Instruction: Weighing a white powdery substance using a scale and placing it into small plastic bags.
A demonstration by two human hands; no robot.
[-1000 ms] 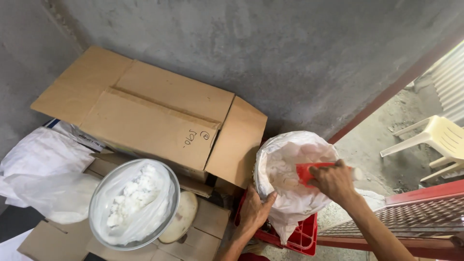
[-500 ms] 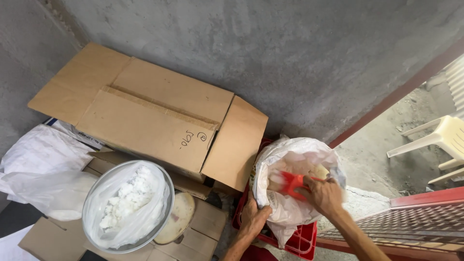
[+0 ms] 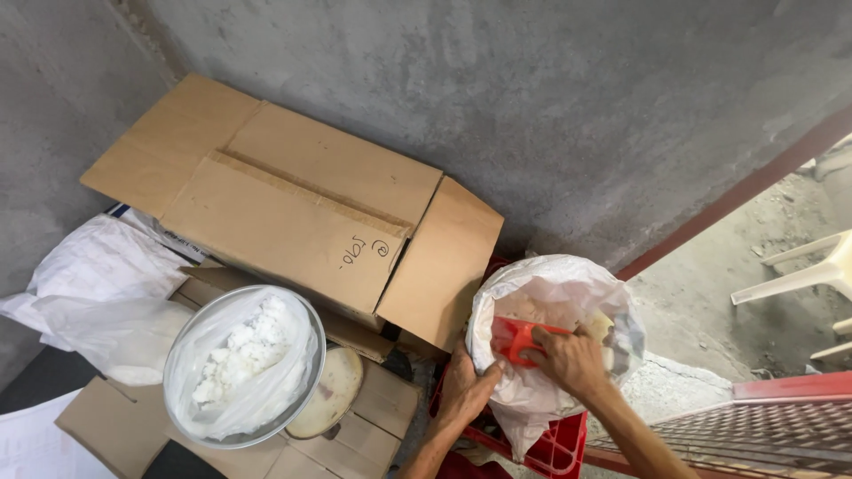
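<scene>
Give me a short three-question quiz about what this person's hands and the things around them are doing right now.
1. True or false: the right hand holds a red scoop inside the white sack.
2. What does the left hand grip?
A. the metal bowl
B. the sack's near edge
C. the cardboard box
3. What is the sack standing in?

Key
1. True.
2. B: it clasps the sack's rim, holding it open.
3. A red plastic crate, beside the box. The bowl, lined with a clear bag of white lumps, sits apart to the left.
</scene>
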